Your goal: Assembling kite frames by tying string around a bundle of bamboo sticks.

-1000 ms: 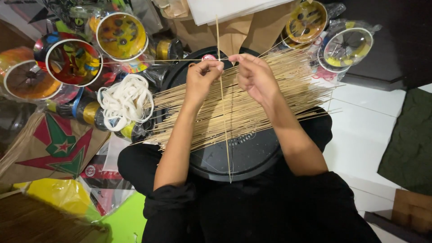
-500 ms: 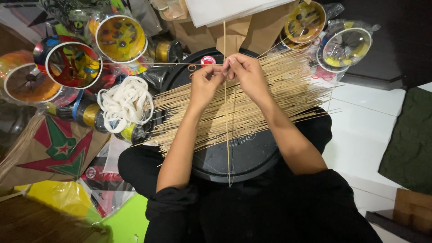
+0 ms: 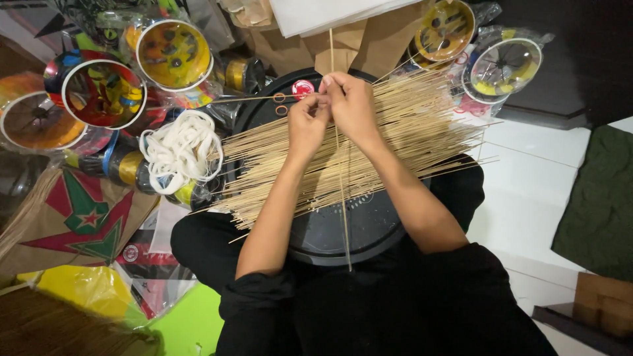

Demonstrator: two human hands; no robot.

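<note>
Hands, left hand (image 3: 306, 122) and right hand (image 3: 353, 105), pinch one thin stick (image 3: 341, 191) upright.

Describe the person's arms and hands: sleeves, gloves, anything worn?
Both hands bare: left hand, right hand. No gloves, rings or watch visible. Forearms bare; black sleeves pushed up to about the elbows, matching the black clothing.

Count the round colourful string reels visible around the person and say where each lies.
5: three at upper left, orange, red and yellow; two at upper right, yellow and clear. Others may be hidden.
</note>
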